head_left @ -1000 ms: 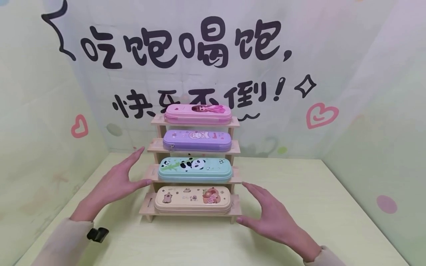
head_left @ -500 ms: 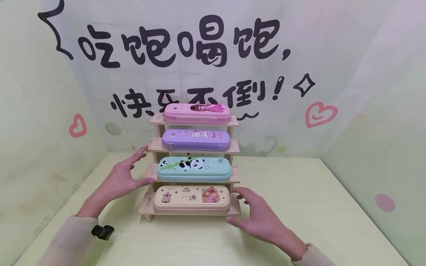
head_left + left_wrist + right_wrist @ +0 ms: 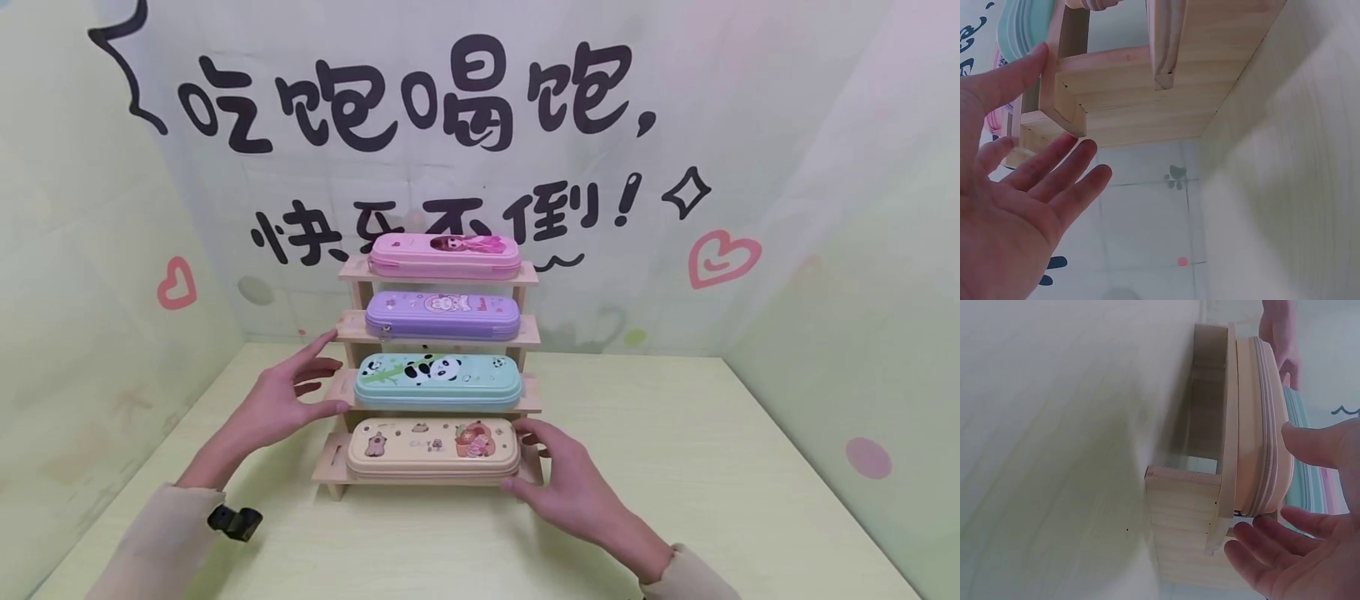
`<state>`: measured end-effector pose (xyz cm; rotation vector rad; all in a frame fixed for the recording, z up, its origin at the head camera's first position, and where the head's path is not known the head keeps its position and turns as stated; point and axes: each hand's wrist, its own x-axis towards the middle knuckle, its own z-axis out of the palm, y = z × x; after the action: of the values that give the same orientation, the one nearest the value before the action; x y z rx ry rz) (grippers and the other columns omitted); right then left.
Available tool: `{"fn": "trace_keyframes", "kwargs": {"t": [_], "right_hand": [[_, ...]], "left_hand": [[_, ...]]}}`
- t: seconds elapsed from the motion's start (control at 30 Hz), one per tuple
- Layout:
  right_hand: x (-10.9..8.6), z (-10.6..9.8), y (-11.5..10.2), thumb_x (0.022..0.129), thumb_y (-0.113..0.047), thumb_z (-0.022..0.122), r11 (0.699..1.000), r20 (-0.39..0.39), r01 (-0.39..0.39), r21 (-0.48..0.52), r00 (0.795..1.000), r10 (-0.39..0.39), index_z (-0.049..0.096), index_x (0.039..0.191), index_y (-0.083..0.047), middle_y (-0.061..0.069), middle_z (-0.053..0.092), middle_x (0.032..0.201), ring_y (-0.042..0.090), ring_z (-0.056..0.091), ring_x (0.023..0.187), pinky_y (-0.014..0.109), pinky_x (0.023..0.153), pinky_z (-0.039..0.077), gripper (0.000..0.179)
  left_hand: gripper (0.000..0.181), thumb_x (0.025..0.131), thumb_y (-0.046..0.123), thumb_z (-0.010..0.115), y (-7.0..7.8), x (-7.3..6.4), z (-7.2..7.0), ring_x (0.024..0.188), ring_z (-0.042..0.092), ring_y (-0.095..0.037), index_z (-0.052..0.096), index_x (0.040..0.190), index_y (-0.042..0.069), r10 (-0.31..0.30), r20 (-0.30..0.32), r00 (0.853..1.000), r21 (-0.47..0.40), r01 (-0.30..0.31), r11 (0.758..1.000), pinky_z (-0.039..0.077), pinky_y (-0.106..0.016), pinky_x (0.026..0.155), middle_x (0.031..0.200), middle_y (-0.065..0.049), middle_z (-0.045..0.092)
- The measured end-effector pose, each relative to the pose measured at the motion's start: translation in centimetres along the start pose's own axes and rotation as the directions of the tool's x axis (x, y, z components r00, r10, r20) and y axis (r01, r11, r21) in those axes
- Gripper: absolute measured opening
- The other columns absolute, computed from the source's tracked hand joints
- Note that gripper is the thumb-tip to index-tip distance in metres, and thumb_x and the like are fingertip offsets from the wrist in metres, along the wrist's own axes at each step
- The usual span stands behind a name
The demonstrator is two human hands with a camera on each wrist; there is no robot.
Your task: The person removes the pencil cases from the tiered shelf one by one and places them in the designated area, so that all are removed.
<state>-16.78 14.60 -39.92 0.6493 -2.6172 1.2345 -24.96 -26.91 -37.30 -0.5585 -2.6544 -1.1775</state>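
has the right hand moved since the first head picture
Yes: in the head view, the right hand has moved left against the rack, from beside its right edge to the cream case's right end.

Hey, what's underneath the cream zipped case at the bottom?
The cream zipped case rests on the bottom shelf of the wooden stand; the shelf's left end shows beyond it. The surface directly beneath is covered, so I can't see it.
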Motion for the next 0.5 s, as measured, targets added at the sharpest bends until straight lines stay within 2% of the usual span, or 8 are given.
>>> {"fn": "trace_keyframes", "kwargs": {"t": [0.3, 0.5], "right_hand": [[0.58, 0.14, 0.37, 0.082, -0.013, 0.093, 0.999, 0.03, 0.043, -0.022, 0.999, -0.042, 0.06, 0.144, -0.005, -0.001, 0.063, 0.13, 0.016, 0.061, 0.115, 0.039, 0.093, 0.06, 0.07], [0.98, -0.07, 0.35, 0.081, -0.013, 0.094, 0.998, 0.052, 0.066, -0.024, 0.997, -0.065, 0.063, 0.14, -0.004, 0.001, 0.063, 0.129, 0.017, 0.061, 0.112, 0.035, 0.091, 0.061, 0.068]], "left_hand": [[0.107, 0.085, 0.021, 0.092, -0.34, -0.15, -0.08, 0.13, 0.059, -0.043, 0.027, 0.169, 0.026, 0.01, 0.005, 1.0, -0.088, -0.01, 0.996, 0.05, -0.055, 0.108, 0.139, -0.022, 0.063], [0.108, 0.084, 0.018, 0.093, -0.53, 0.01, -0.03, 0.13, 0.06, -0.041, 0.027, 0.169, 0.028, 0.002, 0.006, 1.0, -0.104, -0.002, 0.995, 0.052, -0.052, 0.107, 0.14, -0.02, 0.063]]}}
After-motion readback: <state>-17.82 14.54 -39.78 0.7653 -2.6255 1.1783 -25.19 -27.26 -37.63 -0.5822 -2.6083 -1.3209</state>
